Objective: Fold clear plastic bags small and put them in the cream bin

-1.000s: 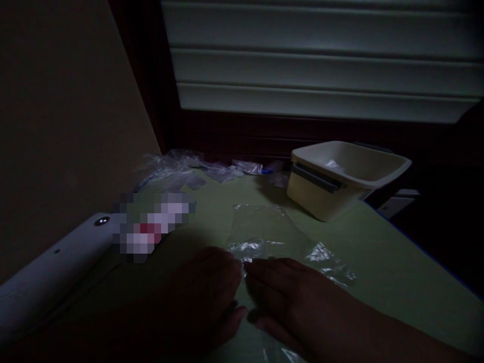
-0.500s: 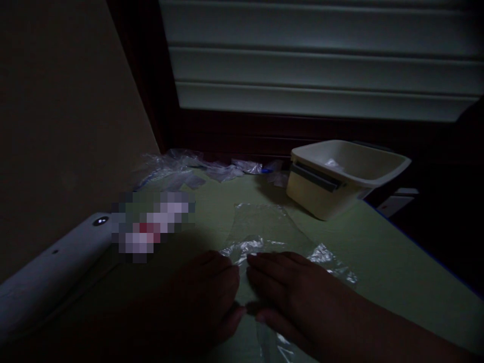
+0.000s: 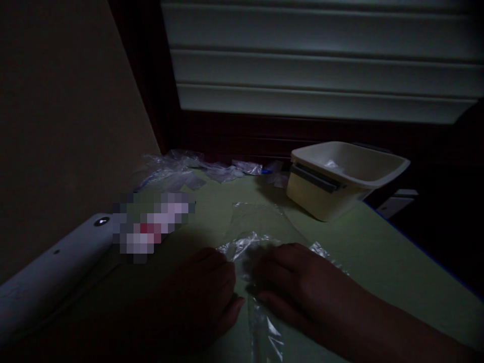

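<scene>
A thin clear plastic bag (image 3: 264, 219) lies partly spread on the light green tabletop, with crinkled folds across its middle and a shiny strip running toward me. My left hand (image 3: 212, 287) rests at the bag's left side, its fingers curled down at the bag's edge and the thumb pointing inward. What its fingertips pinch is hidden beneath them. Over the bag's right part is my right hand (image 3: 298, 282), palm down. Its fingers are bent side by side, with a gap between them and the thumb. A small space separates the two hands.
A cream plastic bin (image 3: 321, 199) with a grey handle stands at the back right, some clear plastic inside. Crumpled clear bags (image 3: 181, 166) line the back edge. At left are a long white device (image 3: 64, 262) and a blurred-out item (image 3: 155, 224). Slatted shutters rise behind.
My right hand has lifted slightly, its fingers going from flatter to more bent. The bag's near strip has shifted left. My left hand has barely moved.
</scene>
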`<state>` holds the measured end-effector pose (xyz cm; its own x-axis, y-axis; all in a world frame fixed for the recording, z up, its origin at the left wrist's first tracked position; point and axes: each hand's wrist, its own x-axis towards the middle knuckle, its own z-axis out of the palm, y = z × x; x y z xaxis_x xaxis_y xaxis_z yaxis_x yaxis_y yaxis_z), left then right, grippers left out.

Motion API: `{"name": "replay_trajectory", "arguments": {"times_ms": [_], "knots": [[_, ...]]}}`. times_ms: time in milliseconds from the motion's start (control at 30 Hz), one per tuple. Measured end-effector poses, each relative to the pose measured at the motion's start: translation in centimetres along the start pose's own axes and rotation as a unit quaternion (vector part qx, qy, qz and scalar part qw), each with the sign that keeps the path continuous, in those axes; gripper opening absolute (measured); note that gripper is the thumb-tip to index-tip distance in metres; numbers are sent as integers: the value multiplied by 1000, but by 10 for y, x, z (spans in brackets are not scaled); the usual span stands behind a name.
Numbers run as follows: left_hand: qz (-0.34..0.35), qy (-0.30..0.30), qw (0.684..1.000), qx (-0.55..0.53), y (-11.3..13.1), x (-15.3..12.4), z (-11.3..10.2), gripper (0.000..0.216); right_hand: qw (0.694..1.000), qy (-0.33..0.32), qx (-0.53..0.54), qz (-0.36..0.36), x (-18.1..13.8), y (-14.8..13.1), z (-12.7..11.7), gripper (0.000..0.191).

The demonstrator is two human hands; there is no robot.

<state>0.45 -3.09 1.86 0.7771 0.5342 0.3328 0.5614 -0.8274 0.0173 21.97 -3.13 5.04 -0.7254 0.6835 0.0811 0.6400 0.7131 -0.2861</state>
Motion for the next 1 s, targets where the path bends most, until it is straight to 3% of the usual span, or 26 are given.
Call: {"name": "replay_trajectory", "arguments": {"times_ms": [200, 467, 600, 767, 1000], "knots": [[-14, 22, 999, 28, -5, 1, 2, 26, 997, -36, 43, -55, -7, -9, -8, 25], [9, 57, 998, 23, -7, 0, 4, 28, 997, -42, 44, -51, -6, -9, -2, 26], [56, 29, 998, 16, -4, 1, 4, 23, 997, -32, 31, -58, -5, -8, 0, 25], [59, -50, 997, 8, -2, 3, 3, 14, 997, -25, 26, -61, -5, -8, 0, 23], [42, -103, 994, 19, -1, 8, 1, 10, 997, -28, 18, -70, -6, -11, -4, 24]]}}
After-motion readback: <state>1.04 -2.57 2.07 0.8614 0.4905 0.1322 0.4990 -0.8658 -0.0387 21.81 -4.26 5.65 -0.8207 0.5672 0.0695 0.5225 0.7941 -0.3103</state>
